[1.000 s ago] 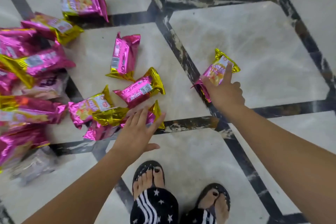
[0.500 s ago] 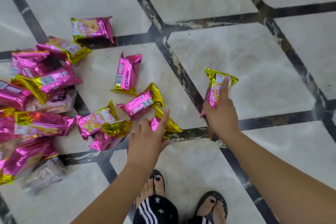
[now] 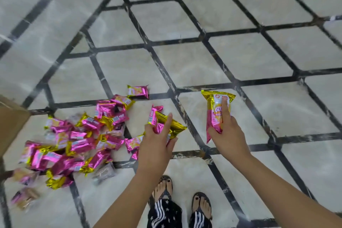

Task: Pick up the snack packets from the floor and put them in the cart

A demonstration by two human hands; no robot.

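Note:
Several pink and gold snack packets lie heaped on the marble floor at the left. My left hand grips a packet with a gold end, lifted off the floor, with another pink packet behind its fingers. My right hand holds one pink and gold packet upright in the air, its forefinger laid along the front. A lone packet lies at the far edge of the heap. No cart is in view.
A brown cardboard box corner juts in at the left edge beside the heap. My feet in sandals stand on the floor below my hands. Marble tiles with dark strips stretch ahead and to the right.
Both hands have risen from the floor, each with a packet in its grip. The view has pulled back and up, so the heap looks smaller and more floor shows.

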